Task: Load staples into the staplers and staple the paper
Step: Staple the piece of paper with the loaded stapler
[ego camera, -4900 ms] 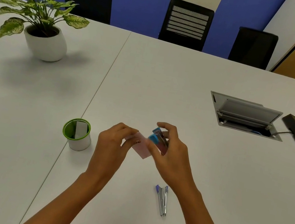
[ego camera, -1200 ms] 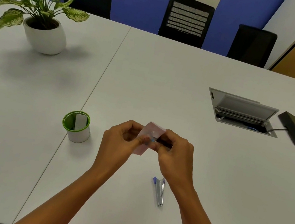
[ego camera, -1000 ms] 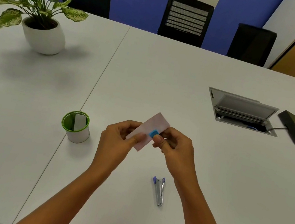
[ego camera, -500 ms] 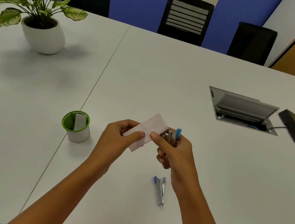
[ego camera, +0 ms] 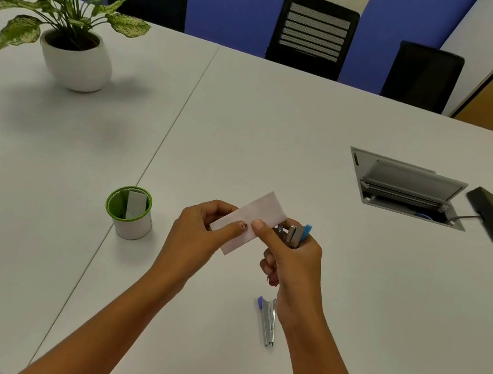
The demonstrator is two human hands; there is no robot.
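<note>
Above white table [ego camera: 282, 127], left hand [ego camera: 196, 237] pinches paper [ego camera: 254, 216]; right hand [ego camera: 294, 261] grips stapler [ego camera: 296, 235].

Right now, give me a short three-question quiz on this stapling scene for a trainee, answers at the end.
1. True or false: the paper slip lies flat on the table.
2. Where is the purple-tipped stapler? A: in the green-rimmed cup. B: on the table by the right wrist. C: beside the potted plant.
3. Which of the hands grips the blue-handled stapler?
Key: 1 false, the left hand and right hand hold it up. 2 B. 3 the right hand.
</note>
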